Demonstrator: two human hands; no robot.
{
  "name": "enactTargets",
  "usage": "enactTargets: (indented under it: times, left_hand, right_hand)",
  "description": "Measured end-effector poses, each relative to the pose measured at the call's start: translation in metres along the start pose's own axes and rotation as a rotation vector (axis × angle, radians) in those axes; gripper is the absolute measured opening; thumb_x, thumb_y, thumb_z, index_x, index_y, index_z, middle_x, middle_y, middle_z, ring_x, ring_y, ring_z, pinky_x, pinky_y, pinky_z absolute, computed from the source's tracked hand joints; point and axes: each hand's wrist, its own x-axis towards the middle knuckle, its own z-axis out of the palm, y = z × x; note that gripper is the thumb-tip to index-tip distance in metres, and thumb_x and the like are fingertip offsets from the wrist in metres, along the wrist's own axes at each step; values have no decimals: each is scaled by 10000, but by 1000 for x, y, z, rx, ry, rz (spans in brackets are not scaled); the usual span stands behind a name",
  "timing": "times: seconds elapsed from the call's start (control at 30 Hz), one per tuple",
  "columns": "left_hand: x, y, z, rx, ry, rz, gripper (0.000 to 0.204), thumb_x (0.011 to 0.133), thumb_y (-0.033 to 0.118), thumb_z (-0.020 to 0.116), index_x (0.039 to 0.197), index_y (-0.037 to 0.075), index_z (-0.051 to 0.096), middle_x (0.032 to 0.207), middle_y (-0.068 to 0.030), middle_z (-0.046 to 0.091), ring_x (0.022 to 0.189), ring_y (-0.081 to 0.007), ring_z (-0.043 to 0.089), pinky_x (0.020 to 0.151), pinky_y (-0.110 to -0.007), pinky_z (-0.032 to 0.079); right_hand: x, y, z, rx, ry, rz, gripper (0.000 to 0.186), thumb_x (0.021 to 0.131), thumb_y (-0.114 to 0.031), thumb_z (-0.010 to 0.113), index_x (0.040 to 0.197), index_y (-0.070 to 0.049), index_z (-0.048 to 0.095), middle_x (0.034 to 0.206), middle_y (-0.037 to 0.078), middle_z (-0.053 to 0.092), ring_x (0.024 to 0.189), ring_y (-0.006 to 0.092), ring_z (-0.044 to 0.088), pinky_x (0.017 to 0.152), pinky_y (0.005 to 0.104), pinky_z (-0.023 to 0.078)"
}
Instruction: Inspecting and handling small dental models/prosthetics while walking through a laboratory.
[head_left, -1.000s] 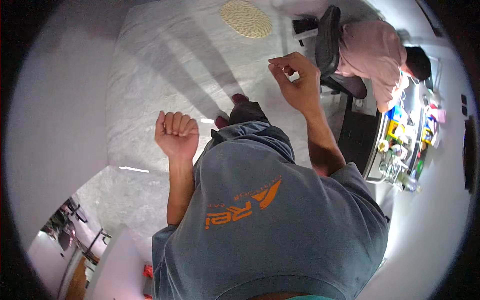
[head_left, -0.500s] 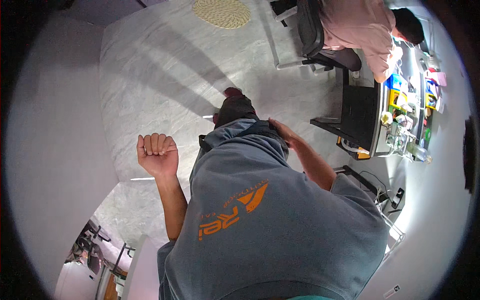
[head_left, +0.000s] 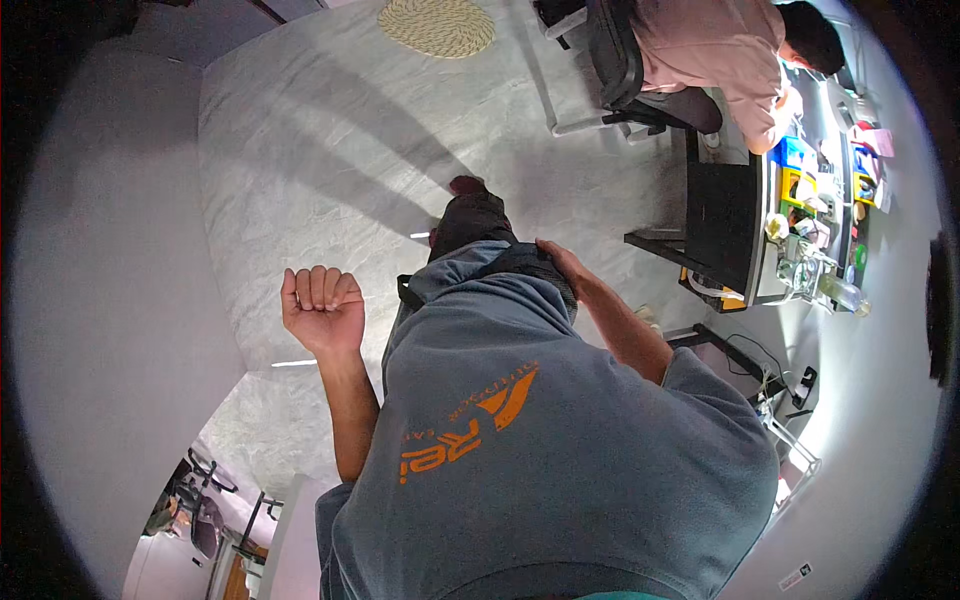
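My left hand (head_left: 325, 308) is held up at my left side, away from my body. Its fingers curl over toward the palm, and nothing shows in them. On the other side, my right hand (head_left: 562, 264) rests against the dark trousers (head_left: 525, 262) at my hip. The cloth and the angle hide most of its fingers. My grey short-sleeved shirt (head_left: 570, 440) with an orange print fills the lower middle. One dark shoe (head_left: 467, 186) shows below my trouser leg on the floor.
A person in a pink shirt (head_left: 715, 50) sits on a black chair (head_left: 612, 55), leaning over a brightly lit desk (head_left: 762, 230). Small bins (head_left: 797, 170) and a clear bottle (head_left: 845, 293) are there. A round woven mat (head_left: 437, 26) lies ahead; a pale wall (head_left: 110, 270) stands left.
The surroundings have shifted slightly in view. My left hand sits a little further right in the picture, still curled. My right hand stays at my hip.
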Motion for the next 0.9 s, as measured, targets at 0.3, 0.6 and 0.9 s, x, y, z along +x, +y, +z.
enactTargets:
  times: [0.3, 0.6, 0.9]
  left_hand:
    - [-1, -1, -3, 1, -33, -1, 476, 1006, 228, 429, 563, 159, 269, 522, 33, 212, 482, -107, 199, 485, -270, 255]
    - [0, 3, -5, 19, -61, -20, 486, 1017, 249, 405, 559, 146, 277, 523, 18, 218, 479, -114, 206, 480, -280, 254]
    - [-5, 1, 2, -1, -23, 107, 507, 980, 322, 509, 567, 152, 267, 529, 32, 213, 476, -109, 206, 472, -278, 233]
  right_hand:
    - [16, 6, -11, 69, -34, 48, 491, 987, -406, 493, 1262, -3, 547, 1161, 152, 646, 956, 217, 647, 914, 348, 504]
    - [44, 8, -45, -187, 118, 54, 634, 946, -583, 460, 1371, -117, 526, 1319, 174, 552, 1167, 303, 518, 980, 507, 401]
    - [41, 6, -54, -162, 73, -53, 546, 986, -497, 456, 1282, -56, 582, 1215, 148, 626, 1052, 251, 574, 886, 427, 434]
